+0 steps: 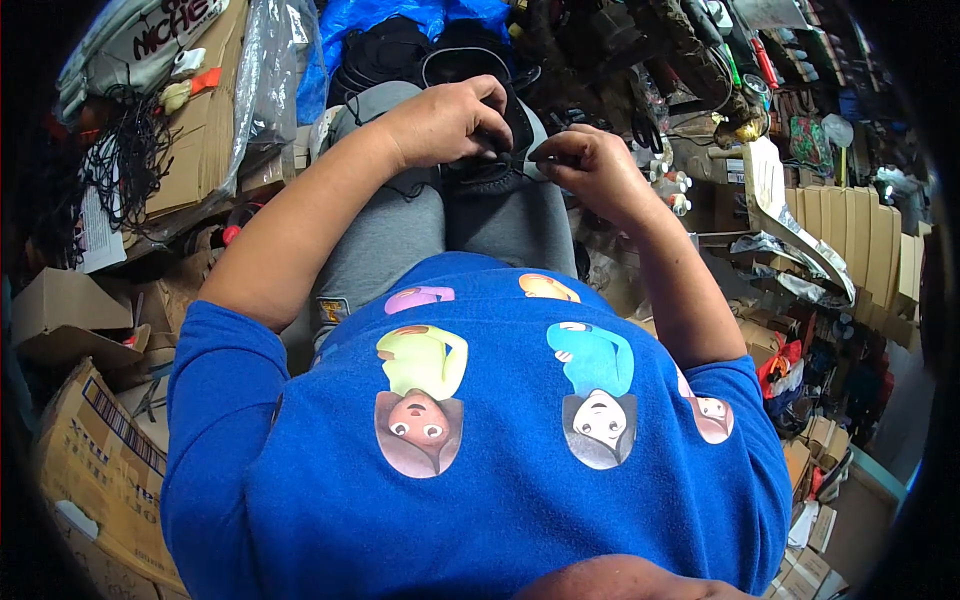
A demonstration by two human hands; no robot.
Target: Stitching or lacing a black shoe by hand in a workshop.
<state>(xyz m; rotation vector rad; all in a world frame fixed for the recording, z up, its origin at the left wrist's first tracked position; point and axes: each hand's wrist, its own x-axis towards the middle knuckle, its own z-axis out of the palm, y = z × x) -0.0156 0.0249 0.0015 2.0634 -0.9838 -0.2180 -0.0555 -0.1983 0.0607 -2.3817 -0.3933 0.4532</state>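
A black shoe (485, 183) rests on my lap between my grey-trousered thighs, its rounded toe end nearest my body. Over its left side my left hand (450, 120) bends down, fingers curled and closed at the dark shoelace (518, 166). My right hand (598, 175) is at the shoe's right side, thumb and forefinger pinched together on the lace. The thin black cord is hard to follow between the fingertips. Another stretch of lace lies loose on my left thigh. My left hand hides part of the shoe's upper.
Dark shoes or bags (385, 55) lie beyond my knees beside a blue plastic sheet (345, 15). Flattened cardboard (205, 110) and tangled black cords (125, 165) are at left. Cardboard boxes (75, 320) stand lower left. Tools and stacked cardboard (845, 235) crowd the right.
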